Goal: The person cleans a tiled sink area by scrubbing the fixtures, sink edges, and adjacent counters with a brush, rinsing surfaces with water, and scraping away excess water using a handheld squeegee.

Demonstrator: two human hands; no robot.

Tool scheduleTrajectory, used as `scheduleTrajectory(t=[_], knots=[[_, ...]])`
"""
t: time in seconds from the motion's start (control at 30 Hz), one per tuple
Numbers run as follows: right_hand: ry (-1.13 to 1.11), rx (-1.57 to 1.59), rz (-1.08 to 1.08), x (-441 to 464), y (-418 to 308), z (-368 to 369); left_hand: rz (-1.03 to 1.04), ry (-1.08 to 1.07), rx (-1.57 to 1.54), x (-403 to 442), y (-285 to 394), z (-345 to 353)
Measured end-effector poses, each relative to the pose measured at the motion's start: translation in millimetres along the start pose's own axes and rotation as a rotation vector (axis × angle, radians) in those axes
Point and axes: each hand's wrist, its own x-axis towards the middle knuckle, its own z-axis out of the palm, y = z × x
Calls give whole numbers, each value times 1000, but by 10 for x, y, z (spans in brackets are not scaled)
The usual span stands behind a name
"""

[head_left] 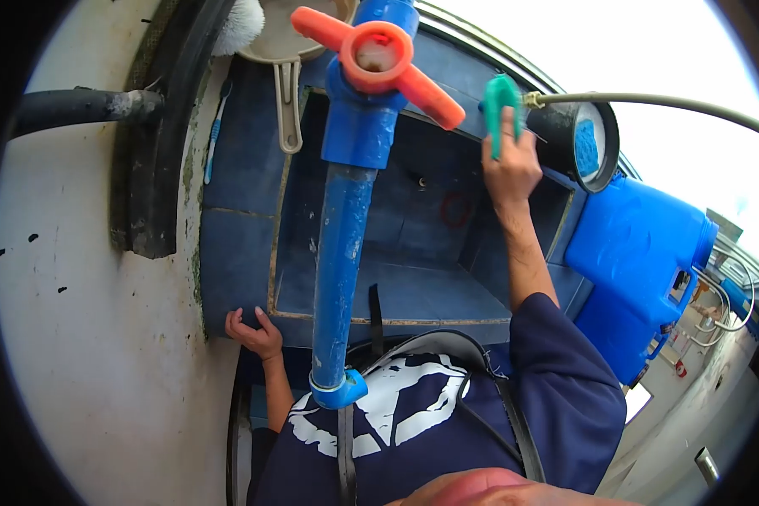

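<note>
My right hand is raised over the far right rim of a dark blue tiled sink. It is closed around a green scrub brush, slightly blurred, with one finger stretched along it. Whether bristles touch the tiles cannot be made out. My left hand rests on the near left corner of the tiled edge, fingers apart and a little bent, holding nothing. Between the hands, a blue pipe with a red valve handle crosses the view and covers part of the basin.
A beige dipper, a blue toothbrush and a white round brush are at the upper left. On the right are a black bucket with a blue sponge, a hose and a blue jerrycan. A black pipe juts from the left.
</note>
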Motion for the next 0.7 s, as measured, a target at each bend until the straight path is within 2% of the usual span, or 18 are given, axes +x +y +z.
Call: scheduleTrajectory(t=[0.07, 0.13, 0.17, 0.2, 0.27, 0.33, 0.4, 0.47, 0.53, 0.57, 0.6, 0.67, 0.7], knots=[[-35, 32, 12, -33, 20, 62, 2, 23, -28, 36, 25, 68], [271, 48, 106, 40, 37, 124, -34, 2, -17, 17, 55, 25], [300, 50, 125, 45, 14, 162, -33, -10, -9, -8, 29, -8], [286, 43, 138, -24, -36, 163, -12, -6, -9, -20, -3, -10], [-130, -34, 61, -37, -107, 185, 17, 9, -28, 6, -18, 42], [199, 60, 136, 45, -59, 147, -36, 9, -26, -16, -3, 51], [127, 1, 173, 33, -83, 115, -31, 6, -14, -27, -9, 50], [-178, -42, 133, -26, -125, 167, -11, 5, -34, -6, -7, 44], [120, 73, 169, 26, -58, 152, -22, 3, -13, 1, 3, 44], [141, 57, 178, 75, -55, 192, -28, 13, -5, 0, 4, 96], [141, 28, 203, 12, -64, 162, -29, 12, -13, -12, -16, 87], [-183, -13, 159, -36, -110, 164, -22, 2, -34, -26, -33, 46], [-123, 12, 151, -14, -95, 141, -23, -4, -28, -22, -27, 33]])
